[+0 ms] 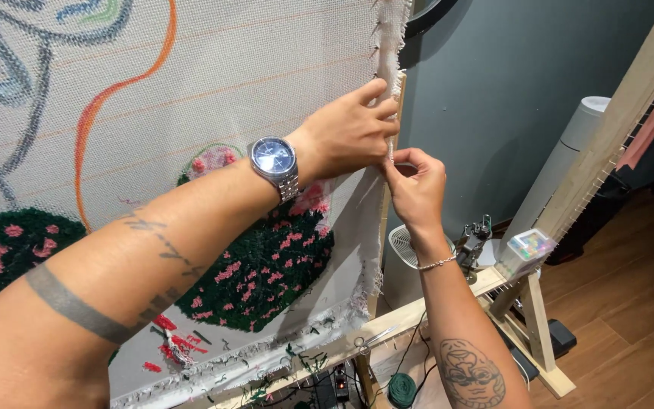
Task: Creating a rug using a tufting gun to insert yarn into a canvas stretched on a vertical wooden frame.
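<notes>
Your left hand is pressing flat, fingers released, on frayed right edge of pale woven tufting cloth, stretched on upright wooden frame. Your right hand is pinching same cloth edge just beside it, fingertips clenched. Green tufted patch with pink flowers is sitting below your wrist.

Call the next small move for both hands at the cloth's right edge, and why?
Probably pull the frayed edge of the white woven backing cloth taut over the upright wooden frame bar. The left hand presses the cloth flat by that bar while the right hand pinches its edge just below, where the cloth looks loose.
</notes>
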